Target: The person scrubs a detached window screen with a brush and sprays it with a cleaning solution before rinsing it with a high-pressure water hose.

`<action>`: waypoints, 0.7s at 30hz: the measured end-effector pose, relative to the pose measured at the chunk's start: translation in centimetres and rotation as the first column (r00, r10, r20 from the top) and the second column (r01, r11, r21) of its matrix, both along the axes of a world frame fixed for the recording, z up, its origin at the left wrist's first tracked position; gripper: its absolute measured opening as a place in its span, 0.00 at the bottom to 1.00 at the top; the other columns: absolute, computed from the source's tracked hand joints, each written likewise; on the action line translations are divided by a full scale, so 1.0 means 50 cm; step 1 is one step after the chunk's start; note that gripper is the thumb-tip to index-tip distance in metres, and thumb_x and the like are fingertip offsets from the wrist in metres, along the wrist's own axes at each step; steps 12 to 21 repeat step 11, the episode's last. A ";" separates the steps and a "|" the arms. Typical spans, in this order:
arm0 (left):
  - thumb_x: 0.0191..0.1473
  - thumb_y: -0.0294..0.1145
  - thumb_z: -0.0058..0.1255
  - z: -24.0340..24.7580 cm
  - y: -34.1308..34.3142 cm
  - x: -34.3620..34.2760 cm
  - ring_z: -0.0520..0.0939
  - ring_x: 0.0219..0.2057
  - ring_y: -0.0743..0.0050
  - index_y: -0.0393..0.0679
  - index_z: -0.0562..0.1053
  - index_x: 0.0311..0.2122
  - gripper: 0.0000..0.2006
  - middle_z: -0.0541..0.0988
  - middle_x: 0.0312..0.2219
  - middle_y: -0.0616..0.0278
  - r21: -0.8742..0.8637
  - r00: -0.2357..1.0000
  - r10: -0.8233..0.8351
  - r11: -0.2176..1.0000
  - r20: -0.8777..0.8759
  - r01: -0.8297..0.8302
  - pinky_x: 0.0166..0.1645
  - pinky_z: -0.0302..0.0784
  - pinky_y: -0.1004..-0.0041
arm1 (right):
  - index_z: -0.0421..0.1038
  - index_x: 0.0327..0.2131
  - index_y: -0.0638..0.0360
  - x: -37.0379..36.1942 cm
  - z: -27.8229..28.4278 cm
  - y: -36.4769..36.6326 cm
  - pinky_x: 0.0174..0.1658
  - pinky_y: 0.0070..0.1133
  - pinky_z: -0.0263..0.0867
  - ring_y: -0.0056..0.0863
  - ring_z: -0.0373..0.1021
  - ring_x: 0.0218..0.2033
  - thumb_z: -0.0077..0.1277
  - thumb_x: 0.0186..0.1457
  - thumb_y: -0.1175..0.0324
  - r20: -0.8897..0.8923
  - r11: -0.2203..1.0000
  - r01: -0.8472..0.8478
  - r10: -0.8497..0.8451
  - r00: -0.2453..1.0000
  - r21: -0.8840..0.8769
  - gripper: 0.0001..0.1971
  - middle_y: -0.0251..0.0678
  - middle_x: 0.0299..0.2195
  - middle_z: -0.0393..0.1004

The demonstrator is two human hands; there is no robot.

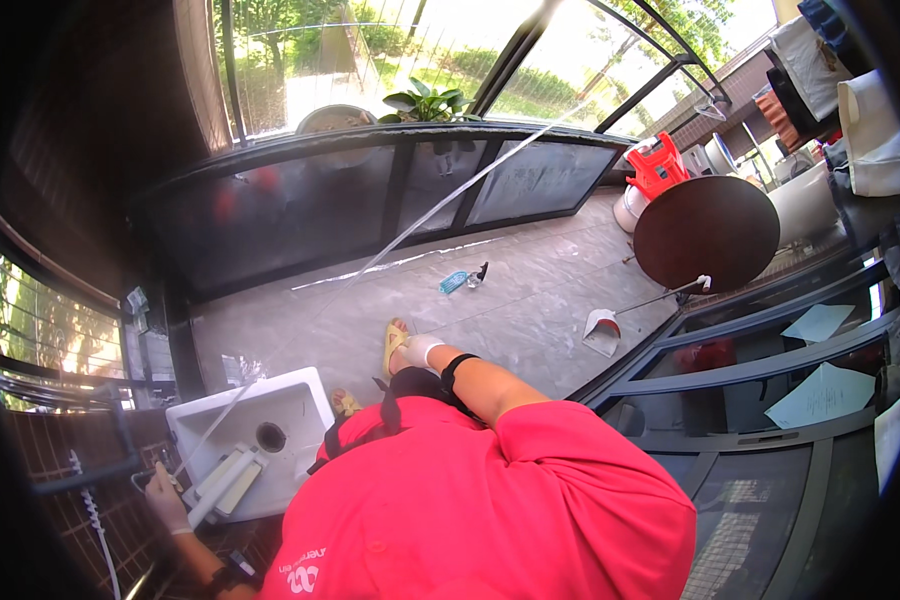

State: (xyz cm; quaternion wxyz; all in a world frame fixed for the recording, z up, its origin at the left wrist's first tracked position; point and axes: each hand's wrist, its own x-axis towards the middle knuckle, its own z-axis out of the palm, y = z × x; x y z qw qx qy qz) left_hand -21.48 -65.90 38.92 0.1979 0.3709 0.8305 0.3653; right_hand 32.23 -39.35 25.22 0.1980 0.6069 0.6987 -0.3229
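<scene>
At the lower left, my left hand [167,500], in a pale glove, is beside the white sink [315,400]. Its fingers are closed near a thin curved metal piece at the rim; what they hold is not clear. A white, flat-headed tool [225,485] lies in the sink beside the dark drain [270,436]. My right hand [422,350], also gloved, is by my bent knee, just right of a yellow sandal [395,340] on my foot; its fingers are mostly hidden. On the floor beyond lies a spray bottle [460,281] with blue on it and a black trigger.
A long-handled dustpan [602,333] stands at the right, near a round dark-brown tabletop [707,235]. Behind that are a red-orange plastic piece [657,165] and a white bucket [630,208]. Low glass panels [300,210] line the far side. A pale thin line [440,205] crosses the view.
</scene>
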 end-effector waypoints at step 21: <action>0.60 0.40 0.41 -0.029 0.006 0.012 0.73 0.15 0.63 0.33 0.71 0.19 0.23 0.73 0.14 0.48 -0.202 0.950 -0.166 0.973 -0.263 0.114 0.25 0.63 0.61 | 0.72 0.46 0.57 0.010 -0.009 0.004 0.53 0.31 0.60 0.42 0.67 0.50 0.34 0.57 0.57 -0.012 0.996 -0.045 0.045 0.999 -0.076 0.22 0.46 0.48 0.70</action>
